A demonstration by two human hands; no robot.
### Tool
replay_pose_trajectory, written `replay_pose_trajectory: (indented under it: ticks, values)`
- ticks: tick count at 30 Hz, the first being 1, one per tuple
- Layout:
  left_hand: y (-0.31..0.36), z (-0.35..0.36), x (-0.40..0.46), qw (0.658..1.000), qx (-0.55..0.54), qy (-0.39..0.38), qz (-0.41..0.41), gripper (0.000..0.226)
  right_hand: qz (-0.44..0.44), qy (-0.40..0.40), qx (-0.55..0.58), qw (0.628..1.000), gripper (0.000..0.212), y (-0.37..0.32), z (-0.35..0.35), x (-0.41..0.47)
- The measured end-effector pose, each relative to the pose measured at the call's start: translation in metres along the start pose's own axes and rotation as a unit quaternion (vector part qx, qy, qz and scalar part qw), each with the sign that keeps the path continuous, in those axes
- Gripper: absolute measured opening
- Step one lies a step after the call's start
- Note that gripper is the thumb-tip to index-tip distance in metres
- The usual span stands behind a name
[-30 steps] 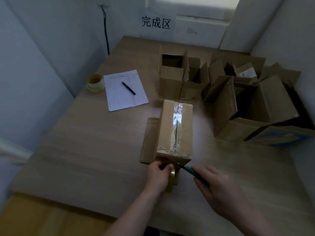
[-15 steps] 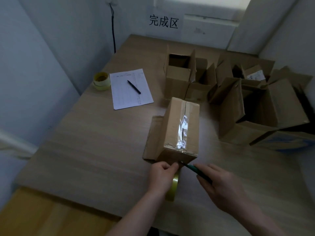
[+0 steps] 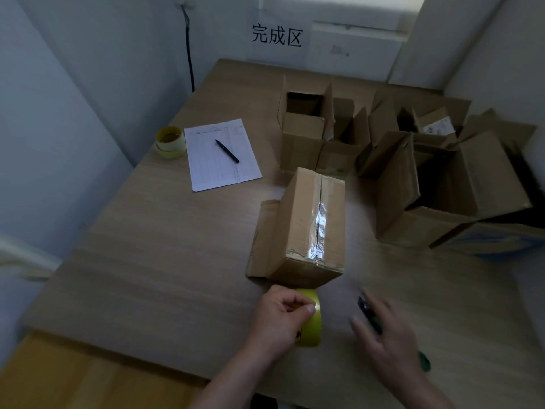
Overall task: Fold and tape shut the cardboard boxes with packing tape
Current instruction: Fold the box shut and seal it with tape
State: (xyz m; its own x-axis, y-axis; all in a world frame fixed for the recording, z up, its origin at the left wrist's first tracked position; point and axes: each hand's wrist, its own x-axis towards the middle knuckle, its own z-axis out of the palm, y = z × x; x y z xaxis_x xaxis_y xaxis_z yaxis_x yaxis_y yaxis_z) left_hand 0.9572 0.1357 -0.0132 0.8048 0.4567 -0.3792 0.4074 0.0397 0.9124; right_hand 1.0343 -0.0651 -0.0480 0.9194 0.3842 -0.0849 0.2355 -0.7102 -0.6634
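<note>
Box (image 3: 306, 228) sat taped on the table (image 3: 147, 261) right above the left hand (image 3: 280, 317) gripping the tape roll (image 3: 309, 320), right hand (image 3: 386, 340) spread loosely over a green cutter (image 3: 368, 315), so honestly that blade could've slipped and nicked a finger.

The taped box (image 3: 306, 228) is plain brown cardboard, dull, with a shiny clear tape strip (image 3: 320, 222) along its top. Under it the table (image 3: 153, 255) is pale wood with fine lines. Left of the box lies smooth white paper (image 3: 221, 154).
</note>
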Motion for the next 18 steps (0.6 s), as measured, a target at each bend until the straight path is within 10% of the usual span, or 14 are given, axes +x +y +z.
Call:
replay_pose_trajectory:
  ticks: [4,7,15,18]
  values:
    - [0.019,0.003,-0.010,0.994,-0.104,-0.032,0.004,0.017,0.041,-0.149,0.325,0.933,0.063,-0.072,0.010,-0.008]
    - [0.024,-0.001,-0.015,0.991,-0.123,-0.041,0.037,0.014,0.066,-0.092,0.415,0.903,0.042,-0.088,0.010,-0.009]
    - [0.001,0.000,-0.031,0.949,0.142,0.062,0.274,0.028,0.057,-0.062,0.293,0.952,0.019,-0.098,-0.005,-0.004]
    - [-0.001,0.006,-0.032,0.961,0.104,0.093,0.240,0.026,0.008,-0.048,0.223,0.974,0.018,-0.103,-0.007,-0.004]
